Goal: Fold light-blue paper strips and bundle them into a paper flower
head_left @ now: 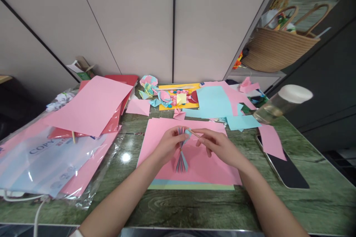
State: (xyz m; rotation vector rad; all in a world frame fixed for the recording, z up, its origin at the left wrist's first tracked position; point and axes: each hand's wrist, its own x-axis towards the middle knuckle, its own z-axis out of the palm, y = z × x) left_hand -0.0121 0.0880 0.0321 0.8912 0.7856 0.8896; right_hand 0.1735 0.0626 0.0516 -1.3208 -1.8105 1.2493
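Observation:
Over a stack of pink sheets (211,166), my left hand (170,142) is closed on a folded paper fan (182,161). The fan is pleated, narrow at its bound middle and spread at its lower end. My right hand (218,144) pinches a thin wooden stick (194,132) between thumb and fingers. The stick's left tip reaches the top of the fan, by a light blue fold of paper. Blue and green sheets show under the front edge of the pink stack.
Behind the stack lie a yellow tray (164,107), paper flowers (148,80) and light blue paper (214,100). A bottle (275,105) and a phone (292,174) are at the right. Plastic-wrapped paper (50,155) and a loose pink sheet (91,105) cover the left.

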